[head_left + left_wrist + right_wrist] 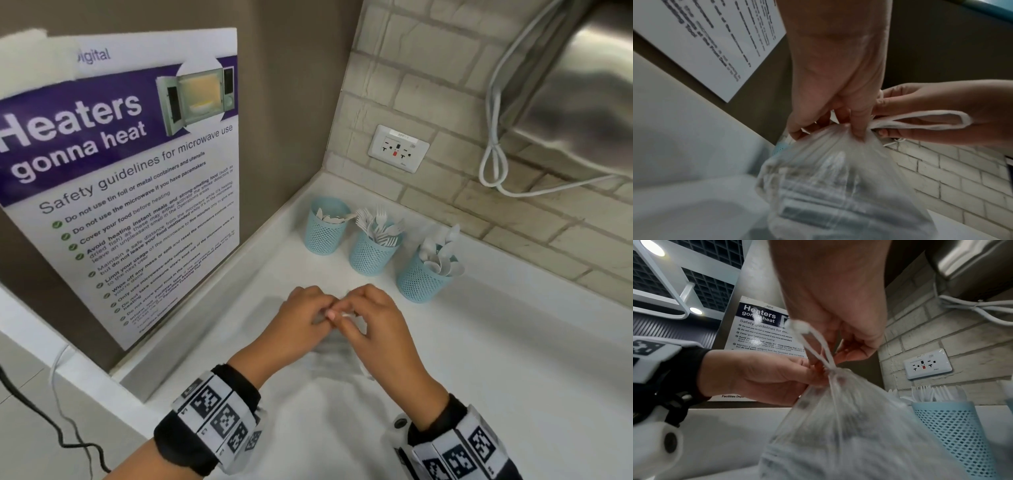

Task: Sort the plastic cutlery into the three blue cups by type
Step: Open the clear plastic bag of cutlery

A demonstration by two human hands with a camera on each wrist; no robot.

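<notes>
Right now, both hands together over the white table [513,342], pinching the top of a clear plastic bag [838,186]. Left hand [301,317] squeezing the bunched bag neck. Right hand [371,320] nipping the white tie loop [920,120] at the knot. Farther back, near the brick wall, three blue cups in a row: left cup [325,233], middle cup [371,255] full of white forks [380,224], right cup [423,279] full of white spoons [440,255].
</notes>
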